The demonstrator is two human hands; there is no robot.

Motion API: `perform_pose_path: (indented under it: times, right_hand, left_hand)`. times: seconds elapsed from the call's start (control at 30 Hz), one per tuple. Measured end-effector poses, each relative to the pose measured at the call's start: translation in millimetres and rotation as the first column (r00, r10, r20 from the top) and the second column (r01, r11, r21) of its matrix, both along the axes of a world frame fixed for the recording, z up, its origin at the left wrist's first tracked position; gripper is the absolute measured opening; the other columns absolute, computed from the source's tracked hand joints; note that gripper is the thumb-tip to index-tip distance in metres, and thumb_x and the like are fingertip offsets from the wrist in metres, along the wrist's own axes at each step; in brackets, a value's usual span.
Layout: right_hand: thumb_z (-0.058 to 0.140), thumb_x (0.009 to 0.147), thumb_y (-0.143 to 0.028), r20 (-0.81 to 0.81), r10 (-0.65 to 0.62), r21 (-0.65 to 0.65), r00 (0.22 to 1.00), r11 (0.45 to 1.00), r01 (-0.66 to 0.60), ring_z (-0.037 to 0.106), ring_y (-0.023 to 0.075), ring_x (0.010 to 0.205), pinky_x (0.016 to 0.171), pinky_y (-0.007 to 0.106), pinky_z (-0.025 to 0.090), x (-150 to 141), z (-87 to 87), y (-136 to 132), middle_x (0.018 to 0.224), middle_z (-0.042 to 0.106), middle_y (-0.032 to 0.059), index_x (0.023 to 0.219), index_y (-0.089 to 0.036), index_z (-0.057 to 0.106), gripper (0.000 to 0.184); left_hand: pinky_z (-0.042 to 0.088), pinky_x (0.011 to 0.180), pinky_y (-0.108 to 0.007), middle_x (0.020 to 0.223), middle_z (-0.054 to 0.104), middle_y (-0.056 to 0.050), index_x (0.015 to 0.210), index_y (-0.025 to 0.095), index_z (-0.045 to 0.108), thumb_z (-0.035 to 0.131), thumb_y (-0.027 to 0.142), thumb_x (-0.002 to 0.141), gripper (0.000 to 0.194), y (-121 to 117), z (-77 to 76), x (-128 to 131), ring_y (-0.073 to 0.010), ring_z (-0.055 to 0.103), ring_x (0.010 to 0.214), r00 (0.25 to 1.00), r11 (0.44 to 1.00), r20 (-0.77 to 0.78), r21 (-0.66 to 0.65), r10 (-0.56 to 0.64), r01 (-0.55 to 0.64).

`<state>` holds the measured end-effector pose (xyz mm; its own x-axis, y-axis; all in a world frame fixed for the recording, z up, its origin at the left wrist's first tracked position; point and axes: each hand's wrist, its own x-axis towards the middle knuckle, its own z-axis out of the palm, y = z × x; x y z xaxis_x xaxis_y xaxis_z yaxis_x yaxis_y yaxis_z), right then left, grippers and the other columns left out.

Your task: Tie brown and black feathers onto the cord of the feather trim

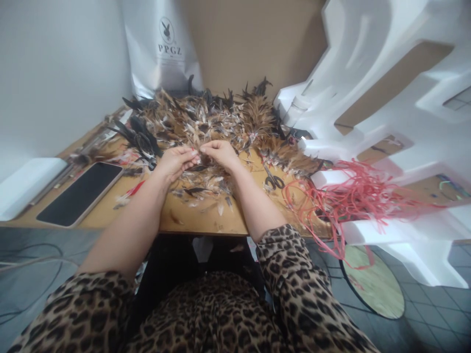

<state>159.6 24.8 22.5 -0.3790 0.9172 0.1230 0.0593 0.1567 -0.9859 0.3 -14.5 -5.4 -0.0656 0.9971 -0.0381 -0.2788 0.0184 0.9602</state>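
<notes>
Both my hands meet over the near edge of a wide pile of brown, white and black feathers (217,117). My left hand (175,162) pinches thumb against forefinger, with a tiny bit of red showing at the fingertips. Close beside it, my right hand (221,153) also pinches, palm down, at what look like pale feather ends. Exactly what sits between the fingertips is too small to make out. Loose feathers (206,186) lie scattered on the wooden table (198,215) below my hands.
A smartphone (81,193) and a white block (31,186) lie at the left. Black-handled scissors (274,181) rest right of my right hand. Tangled red strips (353,196) hang over white foam (397,230). A silver bag (162,54) stands behind the feathers.
</notes>
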Motion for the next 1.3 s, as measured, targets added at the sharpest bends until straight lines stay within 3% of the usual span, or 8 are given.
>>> perform_pose_path:
  times: [0.3, 0.6, 1.03, 1.17, 1.3]
  right_hand:
    - [0.069, 0.063, -0.015, 0.104, 0.044, 0.084, 0.994, 0.995, -0.052, 0.054, 0.0067, 0.059, 0.063, 0.02, 0.042, -1.9, 0.7, -3.0, 0.062, 0.066, -0.0021, 0.07, -0.013, 0.069, 0.008]
    - [0.066, 0.065, -0.015, 0.098, 0.085, 0.077, 0.992, 0.993, -0.093, 0.055, 0.0067, 0.059, 0.063, 0.019, 0.042, 2.0, -0.7, -0.3, 0.063, 0.067, -0.0018, 0.071, -0.013, 0.071, 0.008]
    - [0.059, 0.067, -0.023, 0.277, -0.016, 0.295, 0.961, 0.953, -0.069, 0.052, 0.0078, 0.06, 0.06, 0.02, 0.04, 0.3, -3.9, 1.3, 0.065, 0.063, -0.0006, 0.071, -0.011, 0.067, 0.015]
    - [0.059, 0.065, -0.022, 0.296, 0.032, 0.306, 0.955, 0.944, -0.127, 0.05, 0.0072, 0.059, 0.061, 0.02, 0.04, 0.5, -2.1, 0.1, 0.064, 0.061, -0.0012, 0.071, -0.01, 0.066, 0.015]
    - [0.06, 0.066, -0.024, 0.252, 0.107, 0.22, 0.962, 0.962, -0.164, 0.05, 0.0073, 0.059, 0.061, 0.02, 0.041, 1.7, -1.7, -0.1, 0.064, 0.061, -0.0007, 0.071, -0.01, 0.065, 0.016]
  left_hand:
    - [0.049, 0.054, -0.015, 0.063, 0.066, -0.006, 0.072, 0.009, 0.067, 0.075, 0.017, 0.063, 0.014, -0.4, 0.6, -1.8, -0.0075, 0.061, 0.054, 1.0, 1.0, 0.018, -0.012, 0.002, -0.002]
    - [0.047, 0.052, -0.014, 0.063, 0.066, -0.005, 0.071, 0.008, 0.066, 0.076, 0.019, 0.063, 0.016, -1.5, 1.0, -2.6, -0.0056, 0.059, 0.052, 0.998, 0.998, 0.013, 0.029, -0.055, 0.055]
    - [0.044, 0.046, -0.013, 0.063, 0.067, -0.006, 0.069, 0.008, 0.067, 0.077, 0.017, 0.058, 0.017, -1.4, 3.7, -2.0, -0.0064, 0.059, 0.052, 0.999, 0.999, 0.012, -0.022, -0.033, 0.033]
    - [0.044, 0.047, -0.013, 0.057, 0.064, -0.004, 0.067, 0.008, 0.066, 0.075, 0.011, 0.056, 0.015, -0.9, 4.6, -1.8, -0.0072, 0.059, 0.05, 0.998, 0.998, 0.066, -0.058, -0.006, 0.01]
    - [0.044, 0.048, -0.014, 0.057, 0.064, -0.003, 0.067, 0.009, 0.066, 0.077, 0.009, 0.051, 0.02, -1.1, 5.5, -1.8, -0.0078, 0.06, 0.05, 0.997, 0.998, 0.078, -0.067, 0.002, 0.004]
